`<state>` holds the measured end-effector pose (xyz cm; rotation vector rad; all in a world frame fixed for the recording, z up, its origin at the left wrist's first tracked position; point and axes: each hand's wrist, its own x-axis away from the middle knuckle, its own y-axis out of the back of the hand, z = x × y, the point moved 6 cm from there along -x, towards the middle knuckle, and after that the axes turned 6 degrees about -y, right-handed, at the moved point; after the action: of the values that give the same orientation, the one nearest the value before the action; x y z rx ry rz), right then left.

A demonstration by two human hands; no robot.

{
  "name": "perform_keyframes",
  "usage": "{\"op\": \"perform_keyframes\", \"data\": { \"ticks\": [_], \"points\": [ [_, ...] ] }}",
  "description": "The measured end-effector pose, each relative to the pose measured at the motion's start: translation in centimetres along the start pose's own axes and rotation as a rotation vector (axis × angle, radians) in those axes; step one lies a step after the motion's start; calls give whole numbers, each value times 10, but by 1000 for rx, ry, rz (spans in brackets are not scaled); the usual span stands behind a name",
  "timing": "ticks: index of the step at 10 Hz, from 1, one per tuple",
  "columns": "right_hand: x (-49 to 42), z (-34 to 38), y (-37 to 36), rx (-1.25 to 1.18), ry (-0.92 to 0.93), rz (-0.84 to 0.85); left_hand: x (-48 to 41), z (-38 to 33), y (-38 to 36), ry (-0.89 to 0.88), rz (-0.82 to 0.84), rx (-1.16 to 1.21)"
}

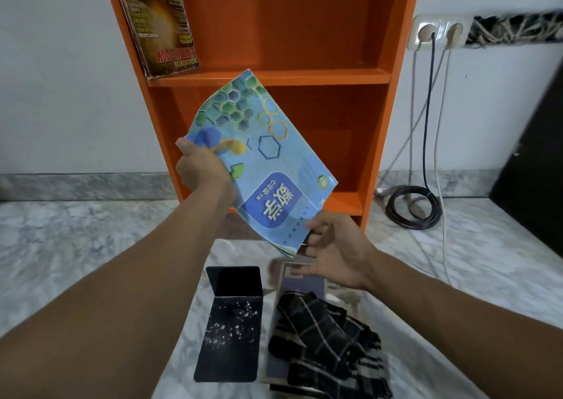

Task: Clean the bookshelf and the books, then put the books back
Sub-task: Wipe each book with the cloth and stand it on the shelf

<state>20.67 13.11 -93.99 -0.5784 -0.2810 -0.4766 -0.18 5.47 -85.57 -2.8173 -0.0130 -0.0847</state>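
Both forearms are bare along the whole length in view, with uncovered wrists. The left hand [202, 167] and the right hand [338, 251] are bare too; the left thumbnail is trimmed short.

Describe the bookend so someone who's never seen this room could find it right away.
Start at the orange bookshelf. On the marble floor before it lies a black metal bookend, left of the dark checked cloth. It alone is a bent L-shaped plate, speckled white.
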Motion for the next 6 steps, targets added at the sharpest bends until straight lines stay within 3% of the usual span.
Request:
{"op": "perform_keyframes", "data": {
  "ticks": [1, 2, 4, 5, 6],
  "points": [
    [-4, 18, -1, -71, 98, -184, -5, 8, 4, 121, -6, 91],
    [-3, 45, -8, -85, 295, -288, -4, 13, 11, 187, 75, -2],
    [38, 133, -43, 592, 718, -605, -15, 22, 21, 245, 244, -249],
    [56, 164, -71, 958, 804, -663, -10, -8, 32, 121, 165, -503],
    [64, 189, -109, 1253, 805, -596, -9, -41, 18, -272, 368, -675]
  ]
}}
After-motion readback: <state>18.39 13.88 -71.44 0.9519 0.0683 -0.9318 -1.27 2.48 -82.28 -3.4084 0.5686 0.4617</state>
